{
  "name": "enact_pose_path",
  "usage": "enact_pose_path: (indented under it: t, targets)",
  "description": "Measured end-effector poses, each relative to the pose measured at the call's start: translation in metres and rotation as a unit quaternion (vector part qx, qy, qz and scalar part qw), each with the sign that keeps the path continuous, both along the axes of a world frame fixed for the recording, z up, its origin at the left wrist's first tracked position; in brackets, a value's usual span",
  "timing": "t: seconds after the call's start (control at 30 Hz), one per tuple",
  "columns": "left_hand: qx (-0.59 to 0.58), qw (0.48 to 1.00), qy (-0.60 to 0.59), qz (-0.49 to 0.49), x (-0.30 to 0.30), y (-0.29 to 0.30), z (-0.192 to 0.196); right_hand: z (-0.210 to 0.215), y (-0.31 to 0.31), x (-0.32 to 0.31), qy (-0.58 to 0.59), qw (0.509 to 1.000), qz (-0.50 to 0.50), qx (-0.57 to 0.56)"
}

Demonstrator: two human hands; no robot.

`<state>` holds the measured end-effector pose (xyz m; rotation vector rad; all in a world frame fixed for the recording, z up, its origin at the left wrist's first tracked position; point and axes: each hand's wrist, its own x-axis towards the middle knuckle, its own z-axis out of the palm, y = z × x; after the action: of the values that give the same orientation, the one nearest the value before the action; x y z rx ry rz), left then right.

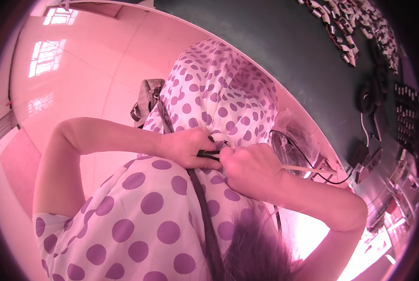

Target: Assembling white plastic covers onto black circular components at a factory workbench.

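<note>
My two hands meet above my lap, on the purple-dotted white cloth (152, 203). My left hand (188, 146) is closed on a small black piece (208, 154), whose end shows between thumb and fingers. My right hand (252, 169) is closed in a fist right against it, with its fingertips at that piece. What the right fingers hold is hidden. Just above the fingertips is a small pale and dark thing, too covered to name. A thin pale stick (308, 169) juts out beyond the right wrist; whether that hand holds it I cannot tell.
A dark strap (202, 206) crosses my body, and a grey-brown bag (148, 99) is by my left side. The dark green table (265, 44) bears many small white parts with wires (345, 33). A clear plastic bag (296, 133) and black cable (329, 181) are at its edge.
</note>
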<state>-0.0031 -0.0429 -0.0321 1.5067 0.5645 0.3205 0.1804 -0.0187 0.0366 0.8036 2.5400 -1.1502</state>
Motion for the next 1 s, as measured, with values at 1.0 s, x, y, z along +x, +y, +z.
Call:
enact_pose_path:
  t: [1.0]
  targets:
    - [0.172,0.972,0.093,0.13,-0.016,0.061,0.038,0.015,0.069,0.061,0.186,0.825,-0.459,-0.273]
